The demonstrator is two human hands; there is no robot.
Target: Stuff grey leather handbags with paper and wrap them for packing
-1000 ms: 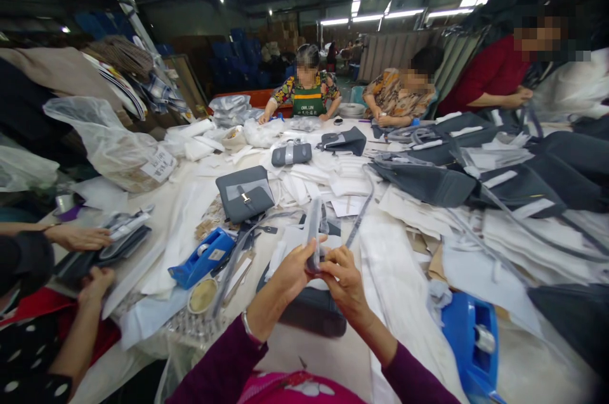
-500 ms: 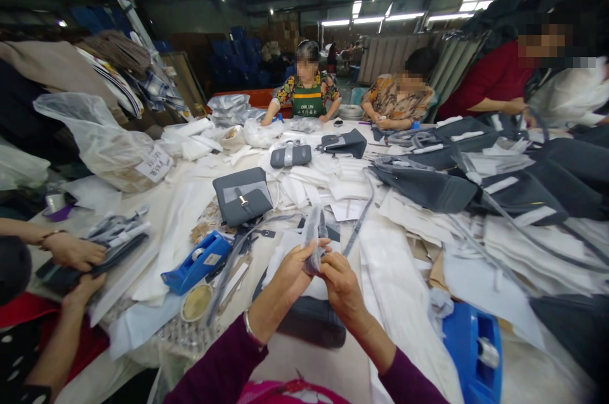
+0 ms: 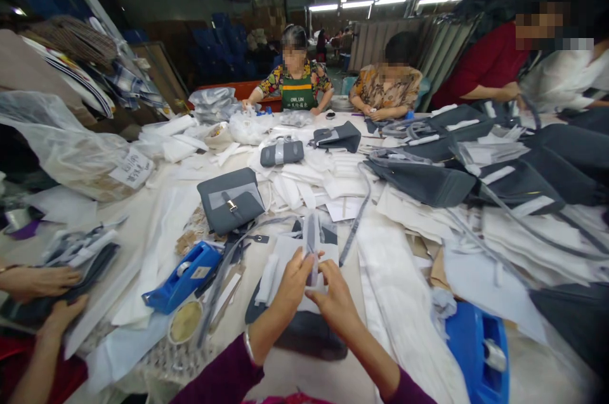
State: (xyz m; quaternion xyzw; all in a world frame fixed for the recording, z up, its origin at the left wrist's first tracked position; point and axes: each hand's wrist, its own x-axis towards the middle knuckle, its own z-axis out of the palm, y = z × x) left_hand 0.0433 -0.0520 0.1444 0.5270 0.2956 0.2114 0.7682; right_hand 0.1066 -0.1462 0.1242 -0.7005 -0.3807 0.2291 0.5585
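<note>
A dark grey bag (image 3: 309, 335) lies on the table in front of me, with white paper sheet (image 3: 288, 252) over its upper part. Its upright handle (image 3: 311, 236) is wrapped in clear plastic film. My left hand (image 3: 291, 283) is closed on the handle's lower part, thumb and fingers pressing the film. Close by on the right, my right hand (image 3: 337, 293) has its thumb and forefinger apart, the fingertips beside the wrapped handle. Whether they touch the film I cannot tell. A small white roll (image 3: 267, 278) rests on the bag's left side.
Blue tape dispensers stand left (image 3: 183, 277) and right (image 3: 478, 353). A finished-looking grey bag (image 3: 231, 201) sits ahead, and grey bags (image 3: 423, 179) pile up at right. A co-worker's hands (image 3: 45, 283) work on a dark item at left. Other people sit or stand across the table.
My right hand's thumb and forefinger have spread apart from the wrapped handle. The handle's plastic-covered loop now shows more fully above my left hand. The whole view has shifted slightly.
</note>
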